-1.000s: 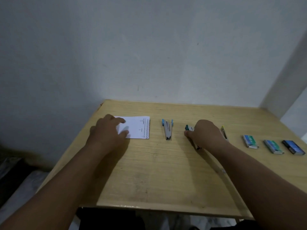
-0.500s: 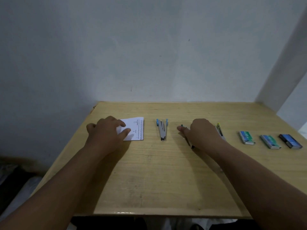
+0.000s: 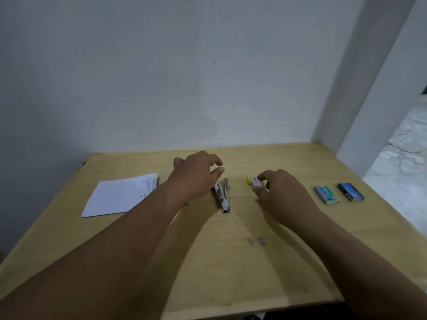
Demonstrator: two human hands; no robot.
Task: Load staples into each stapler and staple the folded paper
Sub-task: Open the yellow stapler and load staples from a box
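A folded white paper [image 3: 120,196] lies at the table's left. In the middle lies a silver stapler with a green part [image 3: 223,197], its nose toward me. My left hand [image 3: 196,179] hovers over its rear end, fingers curled and apart, with nothing seen between them. My right hand [image 3: 277,192] pinches a small stapler with a yellow tip [image 3: 251,180] just above the table. A few loose staples [image 3: 257,241] lie nearer to me. A third stapler is almost hidden under my left forearm.
Two staple boxes, a green one [image 3: 327,194] and a blue one [image 3: 350,191], lie at the right on the wooden table [image 3: 231,273]. A wall stands close behind, and the table's right edge drops to a pale floor.
My left hand has left the paper and moved right over the middle stapler. My right hand has moved onto the yellow-tipped stapler. Loose staples now lie on the table, and only two boxes show.
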